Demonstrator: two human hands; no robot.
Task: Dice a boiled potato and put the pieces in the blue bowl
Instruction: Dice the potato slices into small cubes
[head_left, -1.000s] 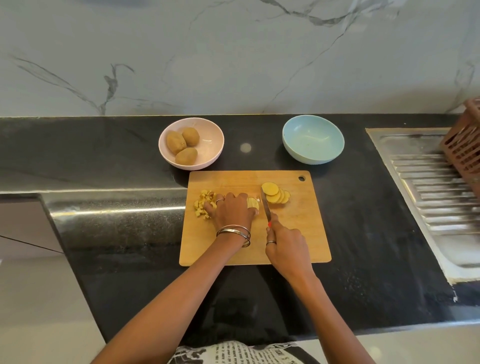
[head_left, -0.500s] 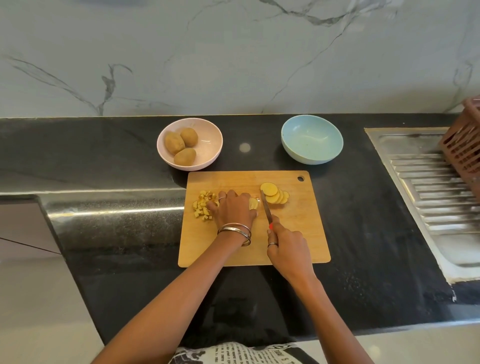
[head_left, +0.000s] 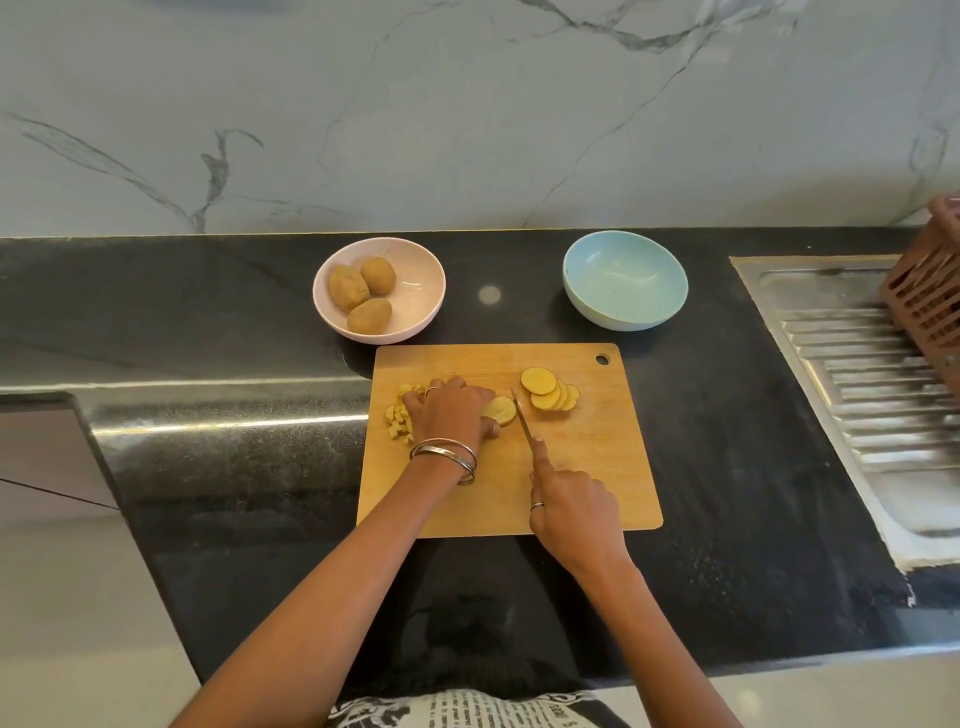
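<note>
On the wooden cutting board (head_left: 587, 483) my left hand (head_left: 451, 413) holds down a potato slice (head_left: 501, 409). My right hand (head_left: 574, 506) grips a knife (head_left: 523, 418), its forefinger laid along the blade's back; the blade stands just right of that slice. A fan of round potato slices (head_left: 550, 394) lies to the right of the blade. Small diced pieces (head_left: 396, 418) are heaped left of my left hand, partly hidden by it. The blue bowl (head_left: 625, 280) stands behind the board, with nothing in it.
A pink bowl (head_left: 415, 306) with three whole potatoes (head_left: 358, 293) stands behind the board's left corner. The black counter (head_left: 727, 441) runs to a steel sink drainboard (head_left: 857, 374) on the right, where a brown slotted basket (head_left: 930, 291) stands. A marble wall rises behind.
The potato piece under my left hand now shows as a flat slice beside the blade. My right forefinger has stretched out along the knife's back. Both hands stay in nearly the same place.
</note>
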